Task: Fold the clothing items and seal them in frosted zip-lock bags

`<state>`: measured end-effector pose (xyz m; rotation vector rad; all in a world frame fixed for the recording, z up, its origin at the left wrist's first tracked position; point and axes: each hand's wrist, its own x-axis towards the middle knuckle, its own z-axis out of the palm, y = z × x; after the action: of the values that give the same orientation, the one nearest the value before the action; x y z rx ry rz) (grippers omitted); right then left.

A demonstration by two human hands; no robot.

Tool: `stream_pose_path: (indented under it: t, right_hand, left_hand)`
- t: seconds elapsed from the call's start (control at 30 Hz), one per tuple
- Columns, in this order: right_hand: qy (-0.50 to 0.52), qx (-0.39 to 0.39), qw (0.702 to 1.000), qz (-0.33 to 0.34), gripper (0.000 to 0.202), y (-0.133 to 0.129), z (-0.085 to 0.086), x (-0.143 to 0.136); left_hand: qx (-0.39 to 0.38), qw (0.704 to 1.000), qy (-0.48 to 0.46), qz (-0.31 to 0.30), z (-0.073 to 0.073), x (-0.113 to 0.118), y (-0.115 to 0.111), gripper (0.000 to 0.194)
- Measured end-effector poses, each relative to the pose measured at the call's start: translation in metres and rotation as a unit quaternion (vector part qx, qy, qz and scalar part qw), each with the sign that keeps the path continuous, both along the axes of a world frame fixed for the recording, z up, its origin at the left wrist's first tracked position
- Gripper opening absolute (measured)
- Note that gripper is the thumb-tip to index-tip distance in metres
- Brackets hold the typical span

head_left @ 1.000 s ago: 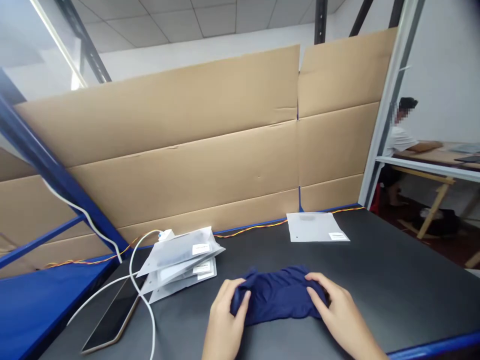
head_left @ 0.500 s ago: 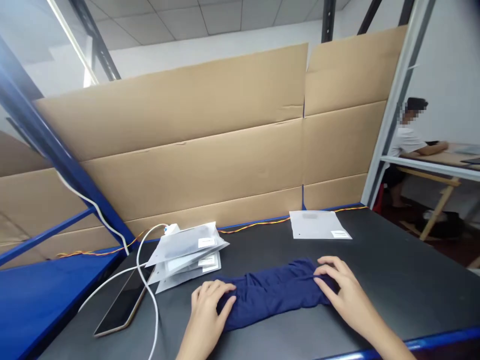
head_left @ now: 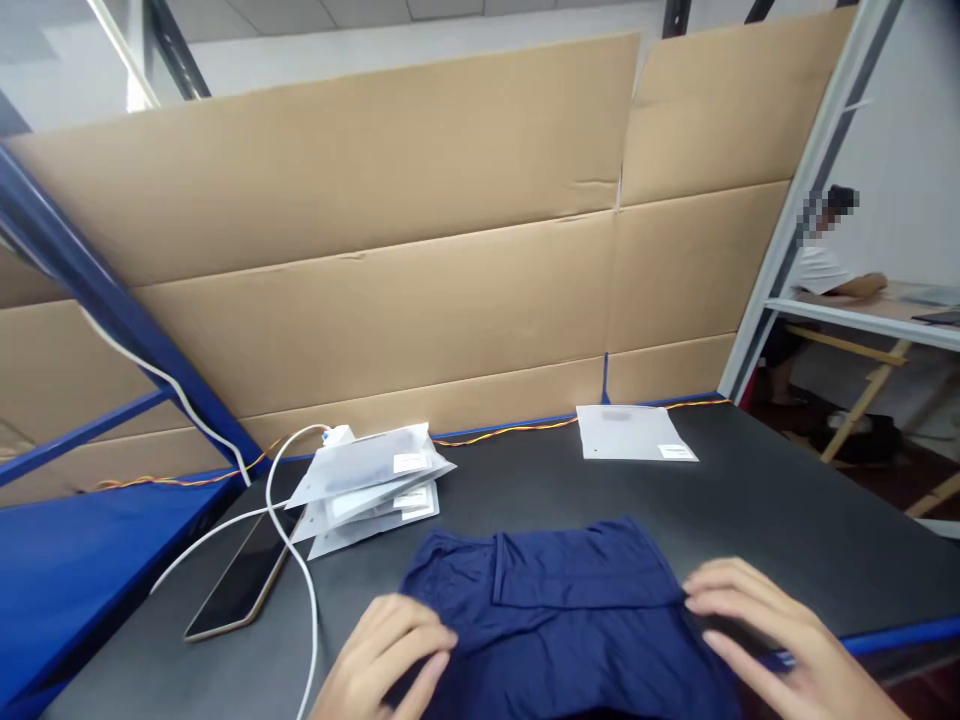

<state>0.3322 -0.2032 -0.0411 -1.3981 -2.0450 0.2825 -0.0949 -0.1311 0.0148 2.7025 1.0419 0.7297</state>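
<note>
A navy blue garment [head_left: 585,625] lies spread on the black table, its lower part running out of the bottom of the view. A flat, seamed panel crosses its upper part, and gathered fabric shows at the upper left. My left hand [head_left: 386,655] rests at the garment's left edge, fingers bent and the thumb apart from them. At the right edge, my right hand [head_left: 776,635] has its fingers stretched out with the fingertips by the cloth. Its thumb stands away from the fingers.
Several frosted plastic bags [head_left: 367,480] with white labels are piled at the left. Another bag [head_left: 634,433] lies at the back right. A phone [head_left: 244,580] and a white cable [head_left: 311,610] are on the left. Cardboard [head_left: 420,290] walls the back. A person [head_left: 821,265] sits beyond the frame.
The narrow folded strip of navy cloth has opened out toward me into a larger piece. Both hands have moved nearer to me and farther apart, and the view has tilted down.
</note>
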Motion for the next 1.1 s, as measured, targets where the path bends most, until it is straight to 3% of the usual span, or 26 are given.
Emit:
stream_pose_path:
  t: [0.1, 0.2, 0.3, 0.4, 0.5, 0.57, 0.67, 0.73, 0.87, 1.1]
  right_hand:
    - [-0.025, -0.063, 0.997, 0.029, 0.024, 0.035, 0.018, -0.003]
    - [-0.027, -0.081, 0.996, 0.038, 0.02, 0.051, 0.018, -0.005]
    - [0.003, -0.082, 0.996, 0.026, 0.023, 0.053, 0.017, -0.003]
    - [0.026, -0.084, 0.996, 0.02, 0.028, 0.069, 0.034, 0.002]
    - [0.012, -0.094, 0.995, 0.028, 0.029, 0.118, 0.06, 0.006]
    - [-0.019, -0.116, 0.992, 0.053, 0.028, 0.16, 0.066, 0.006]
    - [-0.026, -0.118, 0.991, 0.053, 0.026, 0.213, 0.052, 0.005]
    - [-0.014, -0.106, 0.994, 0.032, 0.027, 0.231, 0.033, 0.005]
    - [0.019, -0.092, 0.996, 0.008, 0.027, 0.235, 0.007, 0.014]
    - [0.047, -0.105, 0.993, -0.01, 0.035, 0.233, 0.002, 0.04]
  left_hand:
    - [-0.036, 0.996, 0.081, -0.023, 0.016, 0.037, 0.029, 0.024]
    - [-0.087, 0.988, 0.119, -0.048, 0.015, 0.061, 0.044, 0.028]
    - [-0.153, 0.983, 0.086, -0.061, 0.01, 0.064, 0.049, 0.015]
    - [-0.218, 0.971, 0.023, -0.092, 0.01, 0.063, 0.068, 0.005]
    - [-0.218, 0.972, -0.036, -0.082, 0.008, 0.069, 0.113, 0.015]
    - [-0.226, 0.97, -0.061, -0.063, 0.0, 0.075, 0.148, 0.018]
    - [-0.235, 0.968, -0.081, -0.035, -0.016, 0.079, 0.185, 0.024]
    - [-0.239, 0.966, -0.09, -0.023, -0.026, 0.077, 0.195, 0.027]
    - [-0.238, 0.967, -0.087, -0.017, -0.034, 0.073, 0.196, 0.027]
    - [-0.242, 0.967, -0.079, -0.01, -0.036, 0.073, 0.198, 0.03]
